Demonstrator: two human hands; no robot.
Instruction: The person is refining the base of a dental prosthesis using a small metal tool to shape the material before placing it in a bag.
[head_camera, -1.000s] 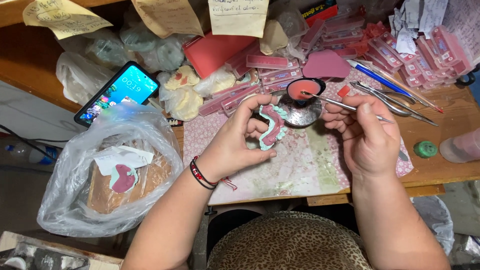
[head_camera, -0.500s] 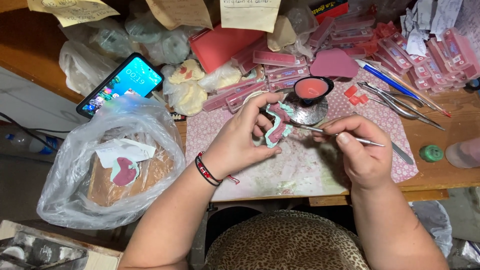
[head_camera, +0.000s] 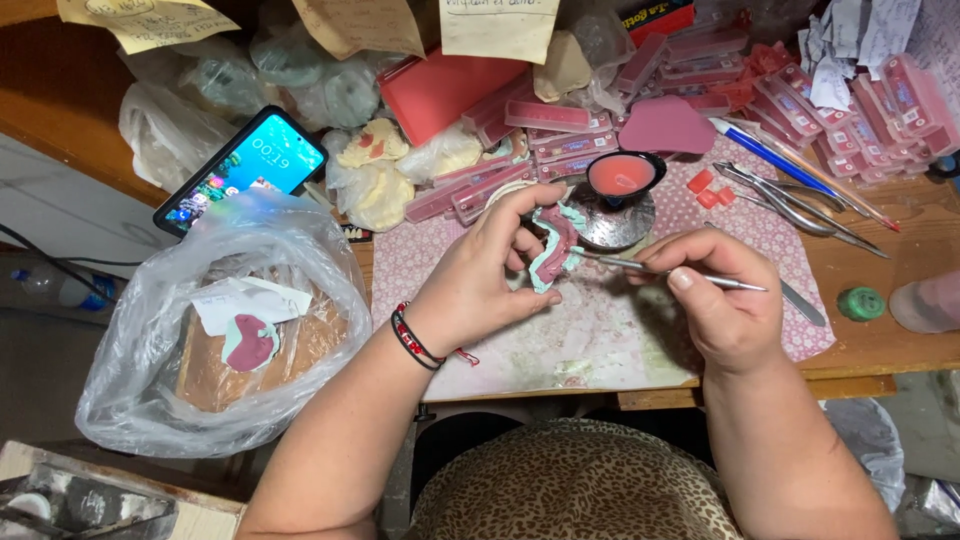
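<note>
The left hand (head_camera: 480, 285) pinches a small curved pink-and-teal dental model (head_camera: 553, 250) above the flowered mat (head_camera: 640, 330), and the right hand (head_camera: 725, 300) is closed on a thin metal carving tool (head_camera: 640, 266) whose tip meets the model from 3 o'clock. The piece looks light, rigid and brittle — probably wax over plaster — so its thick outer rim is the safest hold. At 1 o'clock sits a black bowl of glossy pink material (head_camera: 622, 176).

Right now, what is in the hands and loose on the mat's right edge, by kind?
Dental casts: 1, in the left hand
Metal tools: 1, in the right hand
Red bits: 3
Green caps: 1
Total: 6
</note>
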